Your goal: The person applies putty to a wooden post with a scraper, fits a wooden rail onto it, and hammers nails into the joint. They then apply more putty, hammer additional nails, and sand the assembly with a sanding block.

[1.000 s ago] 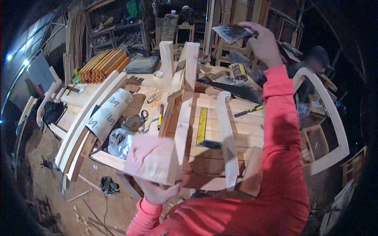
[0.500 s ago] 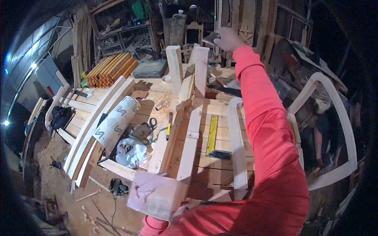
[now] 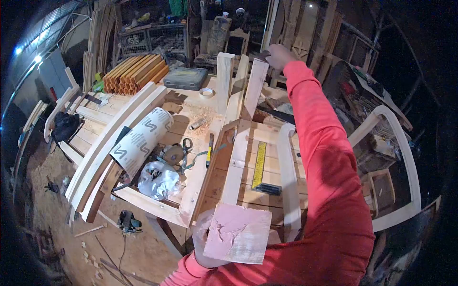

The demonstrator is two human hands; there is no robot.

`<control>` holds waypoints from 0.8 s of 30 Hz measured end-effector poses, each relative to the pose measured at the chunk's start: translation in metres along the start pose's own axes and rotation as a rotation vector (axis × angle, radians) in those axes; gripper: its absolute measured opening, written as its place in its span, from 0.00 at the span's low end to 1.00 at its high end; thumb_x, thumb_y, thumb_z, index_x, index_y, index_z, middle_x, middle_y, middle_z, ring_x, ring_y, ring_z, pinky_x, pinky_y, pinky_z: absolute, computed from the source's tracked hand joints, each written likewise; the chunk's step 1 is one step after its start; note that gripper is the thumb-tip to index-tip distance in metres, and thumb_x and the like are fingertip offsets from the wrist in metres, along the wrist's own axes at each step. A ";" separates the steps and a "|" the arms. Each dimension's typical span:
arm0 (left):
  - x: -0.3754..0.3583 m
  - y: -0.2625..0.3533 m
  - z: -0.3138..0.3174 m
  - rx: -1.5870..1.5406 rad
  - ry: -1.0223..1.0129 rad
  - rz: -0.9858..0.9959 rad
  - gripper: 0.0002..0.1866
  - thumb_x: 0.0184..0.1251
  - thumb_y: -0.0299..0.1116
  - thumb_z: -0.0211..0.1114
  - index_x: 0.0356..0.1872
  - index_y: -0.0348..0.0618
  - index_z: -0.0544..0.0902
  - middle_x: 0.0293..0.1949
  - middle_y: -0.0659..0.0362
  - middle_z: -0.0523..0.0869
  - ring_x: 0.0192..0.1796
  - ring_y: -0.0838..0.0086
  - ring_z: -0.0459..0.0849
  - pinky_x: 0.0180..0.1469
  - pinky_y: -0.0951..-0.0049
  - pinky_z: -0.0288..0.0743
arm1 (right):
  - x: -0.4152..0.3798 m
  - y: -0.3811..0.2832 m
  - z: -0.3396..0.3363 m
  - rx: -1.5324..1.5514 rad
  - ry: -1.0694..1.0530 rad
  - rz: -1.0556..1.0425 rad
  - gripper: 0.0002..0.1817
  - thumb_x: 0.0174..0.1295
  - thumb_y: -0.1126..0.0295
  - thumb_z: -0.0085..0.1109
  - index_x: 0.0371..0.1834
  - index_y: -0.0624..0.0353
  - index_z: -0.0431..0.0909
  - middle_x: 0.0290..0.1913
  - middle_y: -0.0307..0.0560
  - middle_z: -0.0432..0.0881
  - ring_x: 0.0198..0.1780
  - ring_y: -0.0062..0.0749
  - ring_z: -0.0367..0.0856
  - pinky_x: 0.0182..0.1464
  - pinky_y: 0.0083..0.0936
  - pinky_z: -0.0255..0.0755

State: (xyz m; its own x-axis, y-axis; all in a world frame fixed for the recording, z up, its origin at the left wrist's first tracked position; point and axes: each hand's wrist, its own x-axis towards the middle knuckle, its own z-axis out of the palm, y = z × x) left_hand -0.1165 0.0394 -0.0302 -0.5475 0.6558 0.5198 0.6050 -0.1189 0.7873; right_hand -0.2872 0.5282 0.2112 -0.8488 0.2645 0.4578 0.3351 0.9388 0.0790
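My left hand (image 3: 204,245), low at the front, grips a small flat board (image 3: 250,245) from its left side. A patch of pink putty (image 3: 226,224) with a ragged edge covers part of the board's face. With the arm stretched far forward, my right hand (image 3: 279,56) pinches a dark, flat putty knife (image 3: 262,56). Its blade is right at the top of an upright pale wooden post (image 3: 255,88). Another squared post (image 3: 224,81) rises to the left of it.
On the slatted worktop lie a yellow-bladed try square (image 3: 259,167), a utility knife (image 3: 210,150), scissors (image 3: 186,148), a plastic bag (image 3: 159,180) and a sandpaper roll (image 3: 143,138). Curved wooden rails (image 3: 114,143) lie left. A curved frame (image 3: 410,157) stands right.
The putty board has swung right and turned its pink face toward me. My right hand has lowered the putty knife to the post top. The view has shifted slightly.
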 end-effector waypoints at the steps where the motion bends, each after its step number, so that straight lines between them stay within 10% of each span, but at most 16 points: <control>1: 0.003 0.003 -0.001 -0.013 0.038 0.015 0.23 0.56 0.23 0.74 0.54 0.35 0.77 0.50 0.49 0.84 0.55 0.60 0.84 0.55 0.64 0.79 | 0.000 0.001 0.001 0.001 -0.020 -0.021 0.14 0.58 0.68 0.59 0.43 0.67 0.83 0.44 0.67 0.84 0.50 0.60 0.83 0.55 0.48 0.76; 24: 0.022 0.026 -0.020 -0.213 0.091 -0.024 0.44 0.51 0.28 0.80 0.69 0.52 0.64 0.55 0.43 0.79 0.54 0.54 0.83 0.56 0.58 0.77 | -0.005 -0.025 -0.011 -0.230 -0.322 -0.046 0.13 0.50 0.78 0.57 0.39 0.59 0.86 0.40 0.61 0.86 0.46 0.58 0.84 0.48 0.46 0.77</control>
State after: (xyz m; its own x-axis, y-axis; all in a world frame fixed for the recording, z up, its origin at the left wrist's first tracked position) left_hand -0.1247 0.0362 0.0081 -0.6160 0.5917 0.5201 0.4607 -0.2650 0.8471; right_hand -0.2870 0.5010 0.2165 -0.9375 0.3135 0.1511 0.3459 0.8869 0.3062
